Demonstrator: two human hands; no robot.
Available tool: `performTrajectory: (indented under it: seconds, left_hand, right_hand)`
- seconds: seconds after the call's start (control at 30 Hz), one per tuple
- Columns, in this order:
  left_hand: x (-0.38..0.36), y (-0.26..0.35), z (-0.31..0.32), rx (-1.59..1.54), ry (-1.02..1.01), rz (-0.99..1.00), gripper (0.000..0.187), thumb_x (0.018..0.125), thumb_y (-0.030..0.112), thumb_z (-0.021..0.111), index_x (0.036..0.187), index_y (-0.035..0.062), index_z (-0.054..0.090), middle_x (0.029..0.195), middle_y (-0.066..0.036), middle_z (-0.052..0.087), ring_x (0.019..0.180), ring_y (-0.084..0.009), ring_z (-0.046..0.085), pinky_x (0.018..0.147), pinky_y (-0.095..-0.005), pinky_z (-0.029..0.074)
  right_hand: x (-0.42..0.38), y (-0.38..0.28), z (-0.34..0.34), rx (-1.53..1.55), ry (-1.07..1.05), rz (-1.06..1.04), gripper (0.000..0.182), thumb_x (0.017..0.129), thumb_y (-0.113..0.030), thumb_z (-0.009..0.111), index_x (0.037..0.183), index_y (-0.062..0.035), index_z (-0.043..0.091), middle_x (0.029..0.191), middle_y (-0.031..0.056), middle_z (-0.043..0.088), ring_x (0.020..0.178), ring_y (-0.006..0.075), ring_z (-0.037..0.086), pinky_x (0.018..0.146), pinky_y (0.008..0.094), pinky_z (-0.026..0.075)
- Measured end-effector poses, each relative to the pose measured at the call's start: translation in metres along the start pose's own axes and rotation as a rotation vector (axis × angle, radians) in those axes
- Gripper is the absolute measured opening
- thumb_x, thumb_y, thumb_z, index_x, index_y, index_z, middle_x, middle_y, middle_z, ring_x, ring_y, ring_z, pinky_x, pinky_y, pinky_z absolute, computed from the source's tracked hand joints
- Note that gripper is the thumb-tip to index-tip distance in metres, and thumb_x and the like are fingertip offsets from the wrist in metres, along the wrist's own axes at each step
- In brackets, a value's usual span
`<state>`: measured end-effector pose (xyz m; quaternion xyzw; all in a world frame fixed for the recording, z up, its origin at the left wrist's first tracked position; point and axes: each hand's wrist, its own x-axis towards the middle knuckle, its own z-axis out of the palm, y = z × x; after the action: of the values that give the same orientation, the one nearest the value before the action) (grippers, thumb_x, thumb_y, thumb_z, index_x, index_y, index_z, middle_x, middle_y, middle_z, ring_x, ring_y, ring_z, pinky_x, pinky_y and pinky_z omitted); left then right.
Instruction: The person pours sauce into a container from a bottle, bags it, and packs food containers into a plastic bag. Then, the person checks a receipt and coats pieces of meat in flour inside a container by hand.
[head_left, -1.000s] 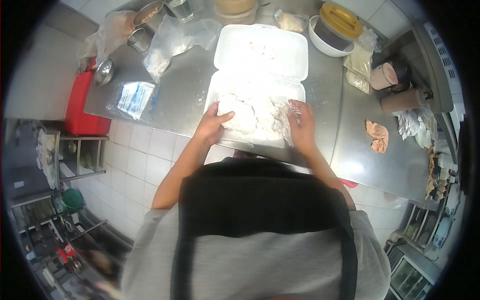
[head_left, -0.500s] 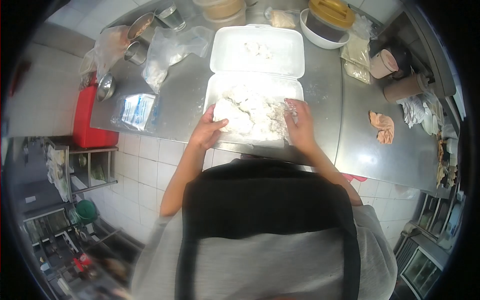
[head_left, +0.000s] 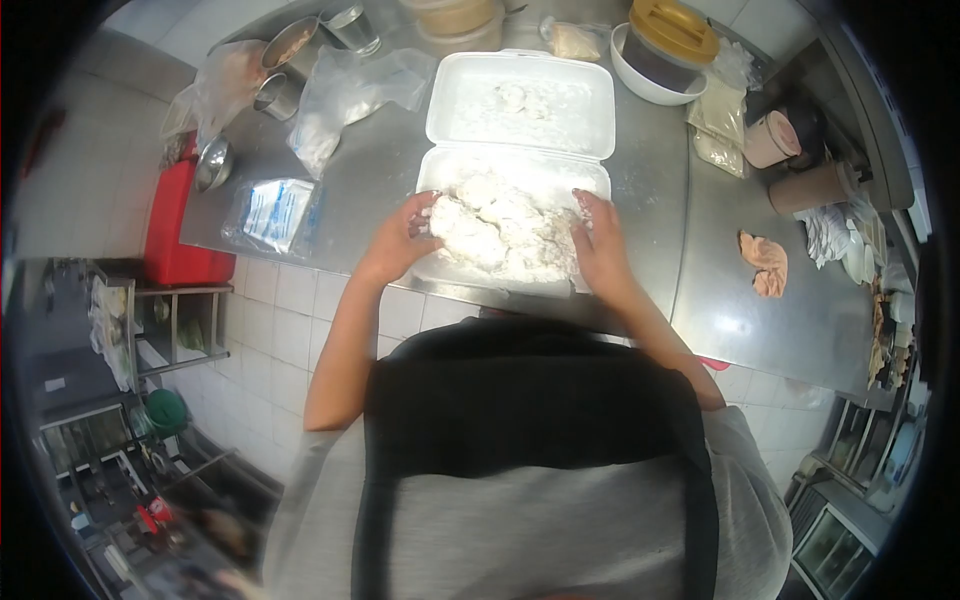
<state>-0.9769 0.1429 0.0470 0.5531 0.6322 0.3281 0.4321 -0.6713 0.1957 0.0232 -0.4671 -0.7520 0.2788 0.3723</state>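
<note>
Hands cup floured pieces [head_left: 500, 235] inside the foam box [head_left: 520, 120]: left hand [head_left: 400, 235] and right hand [head_left: 600, 240] gripping the soft, crumbly pile's flanks.

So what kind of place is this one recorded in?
Most likely a commercial kitchen: a stainless steel counter, metal cups, tiled walls, and both hands, left hand and right hand, working floured pieces in a foam box.

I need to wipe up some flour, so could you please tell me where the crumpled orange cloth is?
In the head view, the crumpled orange cloth lies on the steel counter, on the person's right, beyond the right hand and the white foam container.
</note>
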Motion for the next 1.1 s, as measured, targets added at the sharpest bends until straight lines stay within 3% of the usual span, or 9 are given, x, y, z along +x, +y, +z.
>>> performTrajectory:
  seconds: [0.23, 0.37, 0.43, 0.53, 0.63, 0.73, 0.83, 0.93, 1.1]
  left_hand:
    - [0.028, -0.012, -0.014, 0.35, 0.349, -0.061, 0.04, 0.08, 0.018, 0.068, 0.117, 0.006, 0.059, 0.096, -0.013, 0.067, 0.086, -0.0207, 0.063, 0.077, -0.0335, 0.049]
    - [0.054, -0.018, -0.006, 0.403, 0.28, -0.192, 0.04, 0.082, 0.034, 0.062, 0.104, 0.001, 0.062, 0.091, -0.017, 0.066, 0.081, -0.0309, 0.065, 0.075, -0.0385, 0.049]
    - [0.06, -0.01, 0.0, 0.49, 0.208, -0.209, 0.043, 0.082, 0.038, 0.061, 0.099, -0.0006, 0.063, 0.086, -0.02, 0.066, 0.08, -0.0336, 0.064, 0.074, -0.0418, 0.048]
    - [0.065, -0.032, 0.012, 0.345, 0.362, -0.065, 0.039, 0.083, 0.035, 0.062, 0.095, -0.0015, 0.063, 0.08, -0.022, 0.064, 0.078, -0.0361, 0.063, 0.071, -0.0412, 0.048]
    - [0.055, -0.013, 0.021, 0.243, 0.358, -0.047, 0.029, 0.086, 0.025, 0.062, 0.096, -0.0025, 0.062, 0.078, -0.015, 0.066, 0.071, -0.0179, 0.061, 0.067, -0.0323, 0.048]
    - [0.069, -0.044, 0.036, 0.041, 0.341, 0.073, 0.022, 0.089, 0.018, 0.06, 0.096, -0.0027, 0.062, 0.082, -0.01, 0.066, 0.071, -0.0129, 0.059, 0.065, -0.0291, 0.047]
    - [0.067, -0.049, 0.044, -0.202, 0.413, 0.062, 0.027, 0.085, 0.023, 0.061, 0.094, -0.0024, 0.061, 0.074, -0.019, 0.063, 0.067, -0.0255, 0.061, 0.064, -0.0345, 0.047]
    - [0.062, -0.043, 0.041, -0.19, 0.439, 0.061, 0.026, 0.086, 0.022, 0.061, 0.095, -0.0022, 0.061, 0.075, -0.018, 0.063, 0.066, -0.0262, 0.061, 0.064, -0.0347, 0.047]
    - [0.062, -0.036, 0.034, 0.164, 0.417, 0.035, 0.026, 0.086, 0.023, 0.061, 0.099, 0.0001, 0.061, 0.077, -0.016, 0.065, 0.065, -0.028, 0.062, 0.065, -0.0354, 0.048]
  right_hand:
    - [0.044, 0.004, -0.02, -0.019, 0.004, 0.164, 0.028, 0.08, -0.005, 0.061, 0.107, -0.0049, 0.057, 0.101, 0.0162, 0.057, 0.093, 0.0351, 0.056, 0.083, 0.0423, 0.045]
    - [0.052, 0.029, -0.016, -0.354, 0.177, 0.118, 0.026, 0.077, -0.018, 0.067, 0.095, -0.002, 0.057, 0.095, 0.0167, 0.059, 0.082, 0.0353, 0.059, 0.073, 0.0422, 0.047]
    - [0.048, 0.032, -0.021, -0.427, 0.013, 0.263, 0.028, 0.077, -0.023, 0.068, 0.091, -0.0012, 0.057, 0.089, 0.0179, 0.061, 0.08, 0.0368, 0.059, 0.072, 0.0425, 0.048]
    - [0.045, 0.039, -0.02, -0.505, -0.048, 0.311, 0.029, 0.078, -0.025, 0.068, 0.088, -0.0003, 0.056, 0.079, 0.0195, 0.062, 0.075, 0.0394, 0.059, 0.069, 0.043, 0.048]
    - [0.051, 0.045, -0.032, -0.481, 0.056, 0.256, 0.028, 0.078, -0.024, 0.068, 0.086, 0.001, 0.057, 0.075, 0.0203, 0.062, 0.071, 0.0405, 0.059, 0.066, 0.043, 0.047]
    - [0.058, 0.035, -0.048, -0.436, 0.081, 0.247, 0.027, 0.079, -0.023, 0.067, 0.086, 0.0017, 0.058, 0.076, 0.0208, 0.063, 0.071, 0.039, 0.061, 0.064, 0.0418, 0.048]
    - [0.064, 0.034, -0.052, -0.355, 0.101, 0.294, 0.028, 0.079, -0.023, 0.068, 0.089, 0.0021, 0.06, 0.079, 0.0212, 0.064, 0.073, 0.0366, 0.063, 0.065, 0.0407, 0.048]
    - [0.063, 0.04, -0.05, -0.272, 0.134, 0.288, 0.03, 0.078, -0.023, 0.069, 0.092, 0.0024, 0.061, 0.081, 0.0215, 0.065, 0.073, 0.0346, 0.064, 0.065, 0.0401, 0.049]
    - [0.06, 0.044, -0.044, -0.346, 0.073, 0.278, 0.031, 0.078, -0.023, 0.069, 0.095, 0.0018, 0.062, 0.079, 0.0198, 0.065, 0.072, 0.033, 0.064, 0.066, 0.0386, 0.05]
